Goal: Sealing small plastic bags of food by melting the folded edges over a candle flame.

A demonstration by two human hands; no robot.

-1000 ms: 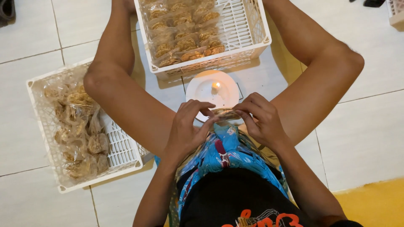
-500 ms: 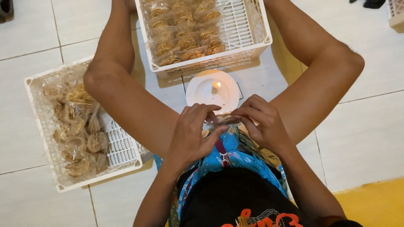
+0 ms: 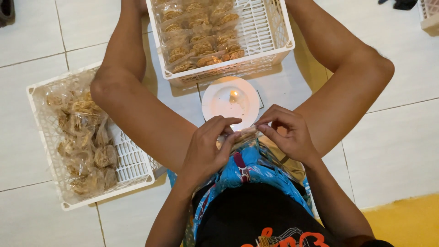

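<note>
Just on the near side of the white plate [image 3: 215, 106] with its small flame, the left hand [image 3: 206, 151] and right hand [image 3: 289, 132] pinch a clear snack packet [image 3: 241, 133] (long axis running hand to hand), both equally close.

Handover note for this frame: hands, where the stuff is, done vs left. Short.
Left hand and right hand: both pinch one small clear snack packet between the fingertips, over the lap.
White plate with a small lit flame sits on the floor just ahead of the hands.
Front basket: packets lined up in neat rows, about half full.
Basket by the left knee: loose heap of packets.
Left: the packet in hand and that heap.
</note>
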